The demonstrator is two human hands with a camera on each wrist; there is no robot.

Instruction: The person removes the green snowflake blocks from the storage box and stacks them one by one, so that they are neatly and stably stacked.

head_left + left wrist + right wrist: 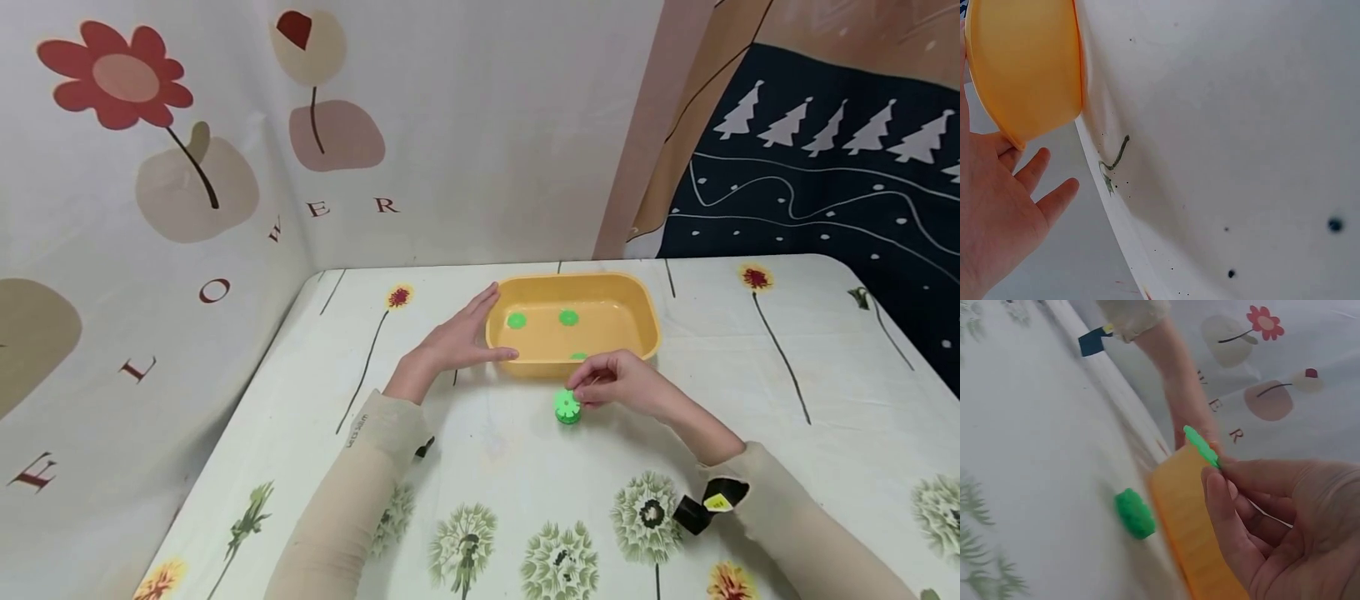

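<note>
A yellow-orange plastic basin (pixel 577 368) stands toward the back of the table. Three green discs lie in it: a left disc (pixel 517 321), a middle disc (pixel 568 317) and a near disc (pixel 579 356), partly hidden by the front wall. With fingers spread and mostly straight, my left hand (pixel 457 340) touches the basin's left end, thumb along the near rim. In front of the basin, my right hand (pixel 628 383) pinches a notched green disc (pixel 1200 447) by its edge, between thumb and fingers. Below it, a short stack of green discs (pixel 1135 514) rests on the table.
The floral-printed tablecloth (pixel 480 450) covers the table, which meets a printed curtain (pixel 480 125) at the back and left. Dark fabric with white trees (pixel 817 167) hangs at the back right. Each wrist wears a small black device, such as the right camera (pixel 693 515).
</note>
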